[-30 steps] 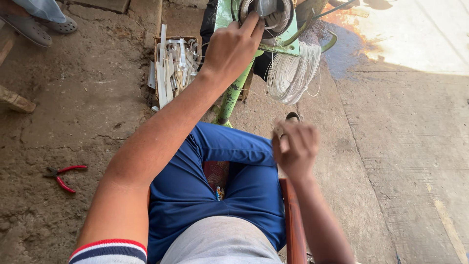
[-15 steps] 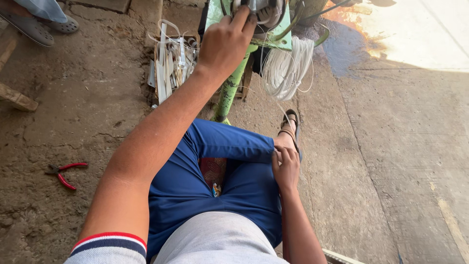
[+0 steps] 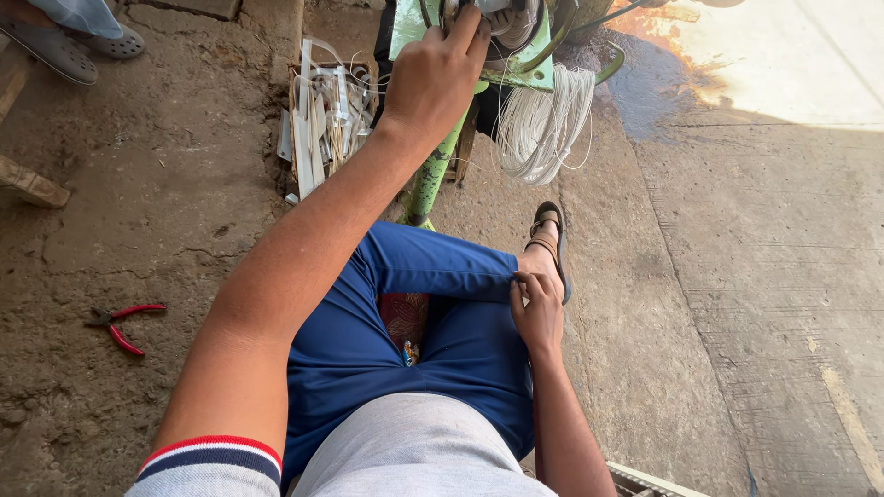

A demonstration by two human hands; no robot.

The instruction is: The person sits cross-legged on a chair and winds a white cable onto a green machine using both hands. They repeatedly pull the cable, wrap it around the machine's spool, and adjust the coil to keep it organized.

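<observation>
My left hand (image 3: 433, 78) reaches far forward, its fingers closed over a round metal part (image 3: 511, 18) on top of a green machine frame (image 3: 433, 179). A coil of white wire (image 3: 543, 124) hangs from the machine just right of that hand. My right hand (image 3: 539, 313) lies low on my right leg, fingers curled on the hem of my blue trousers (image 3: 442, 276), close to my sandalled foot (image 3: 552, 235). What my left palm covers is hidden.
Red-handled pliers (image 3: 124, 322) lie on the dirt floor at the left. A bundle of white strips (image 3: 322, 120) sits left of the machine. Another person's grey shoes (image 3: 64, 51) are at the top left, a wood block (image 3: 32, 184) below them. Concrete with a wet patch (image 3: 645, 74) lies to the right.
My right hand dropped from mid-air down onto my trouser leg by the ankle. My left hand stayed on the machine's round part.
</observation>
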